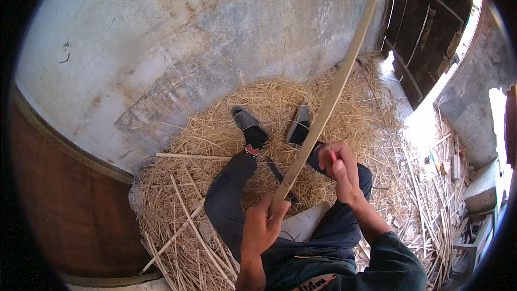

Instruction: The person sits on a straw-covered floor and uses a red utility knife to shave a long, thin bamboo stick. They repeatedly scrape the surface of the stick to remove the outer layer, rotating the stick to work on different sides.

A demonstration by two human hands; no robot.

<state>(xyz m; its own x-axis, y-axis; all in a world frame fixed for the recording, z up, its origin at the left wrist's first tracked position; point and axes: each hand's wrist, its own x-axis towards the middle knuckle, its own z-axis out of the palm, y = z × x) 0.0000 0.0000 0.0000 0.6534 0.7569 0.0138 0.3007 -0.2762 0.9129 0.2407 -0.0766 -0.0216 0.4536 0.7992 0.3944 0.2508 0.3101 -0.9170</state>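
Observation:
My left hand (pixel 261 226) is wrapped round the lower end of a long bamboo strip (pixel 318 126). The strip slants up and to the right, past my feet toward the top of the view. To its right, apart from it, my raised right hand (pixel 342 170) is closed on a small red object (pixel 333 156). Only a short piece of that shows at the thumb, so its kind is unclear. Between my legs lies a dark, narrow, blade-like tool (pixel 275 171), partly hidden behind the strip. A pale, smooth piece (pixel 307 222) sits under my lap.
Straw-like shavings (pixel 258 94) cover the floor round my shoes (pixel 249 120). Loose thin strips (pixel 191 218) lie at the left, and more strips (pixel 425 215) at the right. A stained wall (pixel 226 37) rises ahead. A dark wooden door (pixel 425 27) stands far right, a brown panel (pixel 70 194) left.

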